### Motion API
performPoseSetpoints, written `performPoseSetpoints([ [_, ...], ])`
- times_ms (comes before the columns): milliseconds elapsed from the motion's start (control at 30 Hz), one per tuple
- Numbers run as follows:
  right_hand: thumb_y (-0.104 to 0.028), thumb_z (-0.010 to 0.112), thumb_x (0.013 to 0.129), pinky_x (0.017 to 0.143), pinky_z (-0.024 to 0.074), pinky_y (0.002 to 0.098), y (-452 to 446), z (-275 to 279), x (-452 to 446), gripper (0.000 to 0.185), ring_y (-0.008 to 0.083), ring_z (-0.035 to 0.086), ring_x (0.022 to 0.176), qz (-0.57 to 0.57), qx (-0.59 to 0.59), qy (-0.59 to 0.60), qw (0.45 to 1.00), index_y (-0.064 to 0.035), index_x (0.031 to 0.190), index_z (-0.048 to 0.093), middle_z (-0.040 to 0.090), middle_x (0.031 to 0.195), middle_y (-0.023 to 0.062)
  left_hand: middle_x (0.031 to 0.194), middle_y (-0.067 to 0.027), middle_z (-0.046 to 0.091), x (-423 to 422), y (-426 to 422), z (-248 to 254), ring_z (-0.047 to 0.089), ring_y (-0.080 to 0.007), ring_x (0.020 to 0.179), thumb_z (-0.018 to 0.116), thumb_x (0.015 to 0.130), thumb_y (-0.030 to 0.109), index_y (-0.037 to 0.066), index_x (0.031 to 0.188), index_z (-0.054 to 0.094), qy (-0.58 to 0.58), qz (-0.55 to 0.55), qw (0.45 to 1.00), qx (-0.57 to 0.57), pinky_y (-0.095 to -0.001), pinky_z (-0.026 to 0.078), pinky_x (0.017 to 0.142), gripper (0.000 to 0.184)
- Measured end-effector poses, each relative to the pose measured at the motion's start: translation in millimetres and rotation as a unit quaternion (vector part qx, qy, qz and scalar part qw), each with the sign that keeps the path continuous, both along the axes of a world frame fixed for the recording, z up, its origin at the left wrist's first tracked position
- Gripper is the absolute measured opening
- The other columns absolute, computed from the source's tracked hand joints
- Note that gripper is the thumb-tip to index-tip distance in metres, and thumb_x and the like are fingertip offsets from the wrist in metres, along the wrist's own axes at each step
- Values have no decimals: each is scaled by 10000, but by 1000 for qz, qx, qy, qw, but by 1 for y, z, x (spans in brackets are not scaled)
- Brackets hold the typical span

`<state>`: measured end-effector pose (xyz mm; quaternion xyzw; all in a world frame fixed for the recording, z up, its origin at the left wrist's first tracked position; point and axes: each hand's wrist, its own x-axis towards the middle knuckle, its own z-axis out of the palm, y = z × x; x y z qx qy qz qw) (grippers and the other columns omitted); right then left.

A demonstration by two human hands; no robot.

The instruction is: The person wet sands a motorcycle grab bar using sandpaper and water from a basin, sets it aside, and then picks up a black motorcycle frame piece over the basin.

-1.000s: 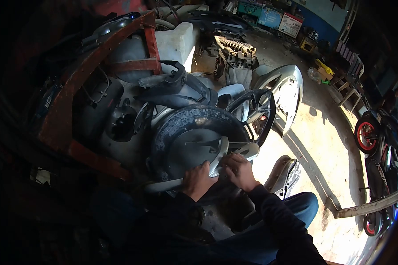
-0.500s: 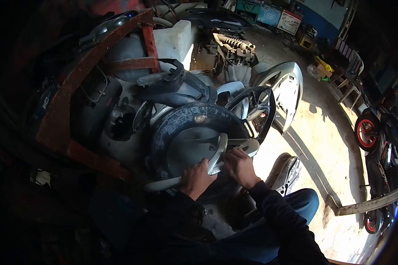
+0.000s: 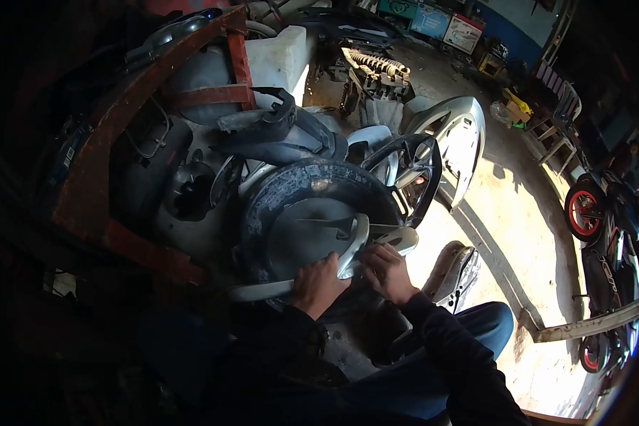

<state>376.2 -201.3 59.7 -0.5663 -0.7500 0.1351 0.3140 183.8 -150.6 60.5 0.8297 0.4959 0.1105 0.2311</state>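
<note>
So, the silver curved part is up over the near edge of the black basin, toward the right. Left hand has its fingers curled closed around it. Right hand is just beside, fingers bent and bunched against the part; can't tell if they're actually gripping. Black plastic frame stands by the basin's far-right edge.
</note>
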Motion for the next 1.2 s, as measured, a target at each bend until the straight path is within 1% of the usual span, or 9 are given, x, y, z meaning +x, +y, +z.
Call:
performPoseSetpoints([
  [133,-108,687,719,892,512,422,-1,8,-6,283,330,603,1025,99,92,-34,990,-41,994,701,660,1083,100,916,-184,723,3,1,13,700,-383,885,784,781,304,38,1001,608,5,-6,1000,-20,-485,547,767,388],
  [267,-41,697,713,935,514,437,-1,3,3,288,338,623,1045,-21,37,-31,999,-15,1000,691,653,1120,119,935,-177,725,3,0,16,698,-384,897,795,773,292,44,1012,612,-13,15,999,-31,-480,543,776,389],
  [367,-29,690,761,1008,500,430,-13,13,-5,327,346,626,1106,91,115,-67,987,21,1085,690,666,1109,190,943,-178,724,-1,0,9,698,-381,899,800,768,279,52,1017,617,-14,21,999,-26,-480,541,777,384],
  [467,-69,673,762,1059,456,466,-7,-4,19,407,350,601,1170,19,116,-187,975,53,1150,648,635,1242,178,940,-171,728,-2,-2,0,704,-376,874,800,736,353,68,1073,650,-27,25,999,-11,-489,547,771,466],
  [700,-111,654,857,1106,419,438,-15,-12,26,330,315,572,1262,-110,63,-138,982,-14,1173,662,630,1295,170,967,-172,725,1,-8,-5,696,-382,908,813,716,351,97,1124,642,-4,54,998,-36,-483,535,793,510],
  [867,-88,612,876,1089,434,432,-24,-9,-2,293,335,593,1225,-23,86,-107,990,28,1140,662,652,1241,209,995,-150,721,5,-11,-8,691,-375,933,806,743,297,73,1074,624,-26,56,998,-33,-489,531,804,439],
  [967,-95,608,879,1084,434,428,-13,-2,23,288,340,588,1229,-194,71,-133,969,14,1138,668,660,1214,214,949,-188,721,7,-11,-12,680,-412,919,803,723,369,104,1081,621,-16,64,998,-20,-495,518,799,481],
  [1100,-91,605,870,1088,432,421,-29,-13,3,300,312,600,1222,-13,89,-111,990,-5,1149,673,650,1249,190,934,-175,724,13,-18,-16,681,-409,906,779,739,348,110,1084,624,-42,83,995,-21,-495,519,793,447],
  [1200,-99,619,880,1059,454,423,-9,-6,35,243,320,597,1228,-192,89,-148,966,-18,1095,701,662,1232,184,959,-183,721,14,-13,-9,679,-409,925,779,738,349,110,1095,622,-11,69,997,-23,-493,520,797,457],
])
